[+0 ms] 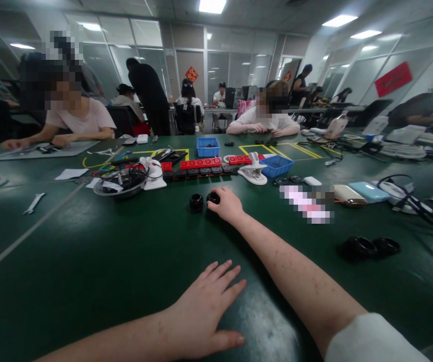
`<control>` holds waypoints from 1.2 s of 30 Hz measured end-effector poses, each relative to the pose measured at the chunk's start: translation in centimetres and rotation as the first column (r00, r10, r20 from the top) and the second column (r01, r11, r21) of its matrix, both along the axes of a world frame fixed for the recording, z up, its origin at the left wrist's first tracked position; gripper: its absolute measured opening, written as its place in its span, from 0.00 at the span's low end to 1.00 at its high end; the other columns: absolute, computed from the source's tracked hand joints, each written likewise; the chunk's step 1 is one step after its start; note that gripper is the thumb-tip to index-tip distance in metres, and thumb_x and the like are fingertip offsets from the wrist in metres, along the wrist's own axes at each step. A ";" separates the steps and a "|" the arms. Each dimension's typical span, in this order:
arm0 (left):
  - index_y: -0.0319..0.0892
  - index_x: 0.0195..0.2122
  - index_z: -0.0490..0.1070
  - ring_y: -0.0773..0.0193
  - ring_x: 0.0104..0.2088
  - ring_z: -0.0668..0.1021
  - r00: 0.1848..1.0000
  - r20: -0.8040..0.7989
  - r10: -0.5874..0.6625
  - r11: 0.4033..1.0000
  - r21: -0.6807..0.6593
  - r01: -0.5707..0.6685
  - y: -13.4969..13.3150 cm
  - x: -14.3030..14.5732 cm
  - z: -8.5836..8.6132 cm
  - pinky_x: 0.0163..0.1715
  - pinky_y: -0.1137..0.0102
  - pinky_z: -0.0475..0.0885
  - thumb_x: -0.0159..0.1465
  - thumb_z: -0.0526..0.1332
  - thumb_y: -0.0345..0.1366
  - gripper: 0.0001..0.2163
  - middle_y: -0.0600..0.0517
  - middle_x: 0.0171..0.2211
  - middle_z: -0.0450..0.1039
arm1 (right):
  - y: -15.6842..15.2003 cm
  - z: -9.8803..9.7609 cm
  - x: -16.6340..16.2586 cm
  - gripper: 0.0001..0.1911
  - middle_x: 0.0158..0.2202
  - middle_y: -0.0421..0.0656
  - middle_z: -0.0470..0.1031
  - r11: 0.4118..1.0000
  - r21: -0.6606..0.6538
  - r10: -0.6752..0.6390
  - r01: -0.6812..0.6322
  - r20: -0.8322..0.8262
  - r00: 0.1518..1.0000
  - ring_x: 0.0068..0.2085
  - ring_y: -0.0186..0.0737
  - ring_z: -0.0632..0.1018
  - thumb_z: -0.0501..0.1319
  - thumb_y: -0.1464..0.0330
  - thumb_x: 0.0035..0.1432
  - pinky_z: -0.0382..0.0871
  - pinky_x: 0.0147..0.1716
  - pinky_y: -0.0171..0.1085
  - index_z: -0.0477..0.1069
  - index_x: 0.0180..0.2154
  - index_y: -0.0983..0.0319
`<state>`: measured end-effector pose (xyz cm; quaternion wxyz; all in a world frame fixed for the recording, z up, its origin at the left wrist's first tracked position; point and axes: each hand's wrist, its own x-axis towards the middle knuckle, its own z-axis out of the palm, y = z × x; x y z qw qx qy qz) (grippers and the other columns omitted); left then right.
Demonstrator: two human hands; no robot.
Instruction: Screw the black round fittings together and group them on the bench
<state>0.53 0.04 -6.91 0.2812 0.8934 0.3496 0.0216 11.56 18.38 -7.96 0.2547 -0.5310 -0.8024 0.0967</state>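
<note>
My left hand (204, 306) lies flat on the dark green table (99, 261) near the front edge, fingers stretched out and holding nothing. My right arm reaches forward, and my right hand (227, 203) is closed around a small black round part (213, 197). A second black round part (196, 202) stands just left of it, apart from the hand.
Beyond lie red and black strips (201, 163), two blue bins (207, 147), white holders (253, 171), a bowl of cables (120, 183) and a wrench (34, 202). Two black rings (369, 247) sit at right beside phones and cables. Other people sit across the table.
</note>
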 end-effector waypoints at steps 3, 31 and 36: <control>0.44 0.62 0.48 0.47 0.62 0.47 1.000 -0.021 -0.002 1.000 0.000 0.002 0.0 0.0 0.0 0.57 0.49 0.45 0.58 0.58 0.51 0.35 0.44 0.63 0.43 | -0.1 0.1 0.4 0.18 0.41 0.44 0.68 1.000 0.003 0.001 0.000 -0.008 1.000 0.40 0.42 0.72 0.59 0.60 0.51 0.66 0.34 0.36 0.68 0.44 0.58; 0.46 0.62 0.46 0.48 0.62 0.48 0.999 -0.041 -0.012 1.000 0.025 0.014 0.0 0.1 -0.3 0.57 0.49 0.45 0.58 0.57 0.52 0.34 0.46 0.64 0.41 | -0.1 -2.1 0.7 0.20 0.40 0.44 0.67 0.991 0.134 0.042 -0.027 -0.106 0.993 0.43 0.40 0.70 0.58 0.61 0.52 0.63 0.43 0.36 0.65 0.47 0.60; 0.46 0.60 0.52 0.49 0.60 0.54 0.998 -0.011 0.059 0.990 0.127 -0.057 0.0 -0.1 -0.7 0.57 0.50 0.51 0.58 0.59 0.49 0.31 0.46 0.62 0.49 | 0.0 -2.3 0.8 0.21 0.41 0.44 0.67 0.991 0.131 0.052 -0.037 -0.107 0.993 0.44 0.40 0.69 0.60 0.63 0.51 0.64 0.44 0.37 0.65 0.47 0.60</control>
